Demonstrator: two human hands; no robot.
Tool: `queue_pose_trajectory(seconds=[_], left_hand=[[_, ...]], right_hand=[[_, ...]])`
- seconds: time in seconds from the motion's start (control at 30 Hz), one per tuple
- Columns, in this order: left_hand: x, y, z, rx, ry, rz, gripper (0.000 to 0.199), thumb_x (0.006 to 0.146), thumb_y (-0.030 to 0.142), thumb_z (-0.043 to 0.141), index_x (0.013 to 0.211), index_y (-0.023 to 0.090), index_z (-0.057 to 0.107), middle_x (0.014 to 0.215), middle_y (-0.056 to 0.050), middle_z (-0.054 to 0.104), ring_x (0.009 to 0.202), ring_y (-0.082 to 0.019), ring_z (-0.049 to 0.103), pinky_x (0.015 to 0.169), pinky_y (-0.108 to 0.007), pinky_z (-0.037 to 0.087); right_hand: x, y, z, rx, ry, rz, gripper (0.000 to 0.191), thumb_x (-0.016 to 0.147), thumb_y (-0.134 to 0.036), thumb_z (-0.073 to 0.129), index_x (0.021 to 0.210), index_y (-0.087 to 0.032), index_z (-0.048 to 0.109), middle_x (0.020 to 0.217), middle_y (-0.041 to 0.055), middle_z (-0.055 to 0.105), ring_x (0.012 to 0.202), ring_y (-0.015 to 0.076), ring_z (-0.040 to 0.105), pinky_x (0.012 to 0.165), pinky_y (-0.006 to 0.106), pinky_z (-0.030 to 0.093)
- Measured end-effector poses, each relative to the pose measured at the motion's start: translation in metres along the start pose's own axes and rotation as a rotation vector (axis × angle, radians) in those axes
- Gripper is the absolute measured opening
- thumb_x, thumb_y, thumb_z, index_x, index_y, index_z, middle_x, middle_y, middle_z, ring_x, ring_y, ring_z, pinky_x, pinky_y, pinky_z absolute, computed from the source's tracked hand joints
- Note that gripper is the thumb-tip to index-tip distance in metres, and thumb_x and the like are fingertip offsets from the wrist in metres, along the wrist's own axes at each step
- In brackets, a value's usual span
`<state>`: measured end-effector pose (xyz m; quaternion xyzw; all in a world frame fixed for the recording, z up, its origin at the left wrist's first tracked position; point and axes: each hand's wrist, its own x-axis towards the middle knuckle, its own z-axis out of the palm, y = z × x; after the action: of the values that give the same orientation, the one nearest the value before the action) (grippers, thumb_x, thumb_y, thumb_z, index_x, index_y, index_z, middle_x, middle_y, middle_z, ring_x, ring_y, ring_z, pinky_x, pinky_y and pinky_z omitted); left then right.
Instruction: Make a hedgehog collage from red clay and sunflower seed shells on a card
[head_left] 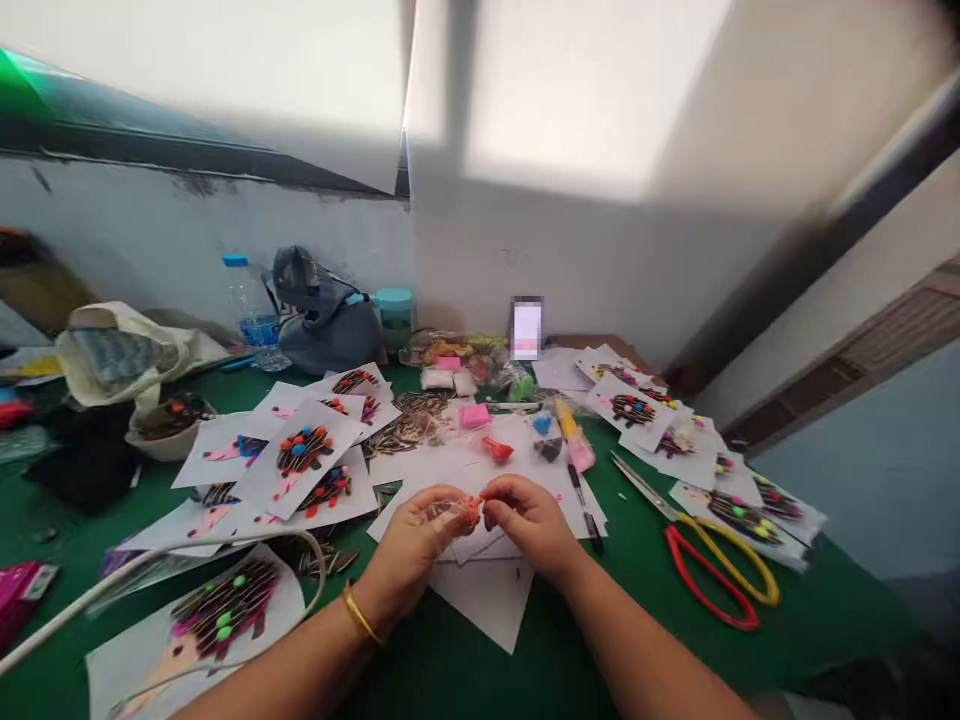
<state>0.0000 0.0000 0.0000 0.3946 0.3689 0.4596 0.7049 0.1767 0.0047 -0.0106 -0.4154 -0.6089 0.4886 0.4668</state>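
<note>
An orange piece (pixel 472 511) is gripped by the fingertips of the left hand (pixel 421 535), at that hand's right; its right edge is pinched by the right hand (pixel 531 522). Its long axis cannot be told. Just beyond, a red lump (pixel 497 451) is seen.

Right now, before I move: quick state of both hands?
Left hand: closed, holding a small orange piece.
Right hand: fingers curled in at the orange piece's edge; whether they grip it cannot be told.
</note>
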Motion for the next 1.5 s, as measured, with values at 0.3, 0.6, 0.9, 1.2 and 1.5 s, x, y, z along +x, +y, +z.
queue_pose_trajectory(seconds=[0.3,0.6,0.9,1.2,1.5], left_hand=[[-0.007,-0.003,-0.002,-0.005,0.015,-0.006,0.033,0.074,0.036,0.077,0.094,0.014,0.063,0.071,-0.002,0.066,0.065,-0.012,0.058,0.063,-0.024,0.046],[-0.005,0.006,0.004,-0.119,0.146,0.050,0.038,0.066,0.021,0.083,0.076,0.020,0.045,0.082,0.000,0.072,0.074,-0.016,0.070,0.067,-0.025,0.051],[-0.003,0.005,0.005,-0.069,0.206,0.109,0.038,0.063,0.024,0.085,0.081,0.018,0.052,0.085,-0.002,0.073,0.069,-0.015,0.069,0.064,-0.026,0.056],[-0.001,-0.002,-0.004,0.245,0.206,0.280,0.009,0.071,0.026,0.075,0.072,0.017,0.073,0.113,-0.010,0.067,0.105,-0.024,0.063,0.088,-0.034,0.053],[-0.001,-0.002,-0.003,0.422,0.074,0.296,0.021,0.081,0.028,0.060,0.094,0.026,0.077,0.079,0.000,0.055,0.071,-0.014,0.058,0.075,-0.031,0.051]], right_hand=[[-0.004,-0.012,0.001,-0.181,-0.066,-0.134,0.009,0.086,-0.024,0.060,0.080,-0.021,0.065,0.077,0.0018,0.063,0.071,0.0160,0.057,0.067,0.028,0.044],[0.000,0.002,-0.011,-0.157,0.182,-0.079,0.018,0.092,-0.034,0.052,0.080,-0.020,0.055,0.069,-0.0020,0.051,0.063,0.0131,0.049,0.060,0.026,0.042],[-0.001,0.001,-0.008,-0.123,0.043,-0.110,0.018,0.088,-0.034,0.061,0.101,-0.023,0.067,0.092,0.0042,0.065,0.083,0.0181,0.060,0.072,0.031,0.048],[-0.001,0.003,-0.007,0.075,0.106,-0.022,0.013,0.086,-0.034,0.065,0.091,-0.022,0.065,0.080,0.0012,0.064,0.073,0.0154,0.060,0.068,0.028,0.049],[-0.002,0.005,-0.002,0.064,0.078,-0.006,0.025,0.081,-0.033,0.071,0.102,-0.022,0.064,0.093,0.0042,0.064,0.080,0.0175,0.062,0.069,0.031,0.053]])
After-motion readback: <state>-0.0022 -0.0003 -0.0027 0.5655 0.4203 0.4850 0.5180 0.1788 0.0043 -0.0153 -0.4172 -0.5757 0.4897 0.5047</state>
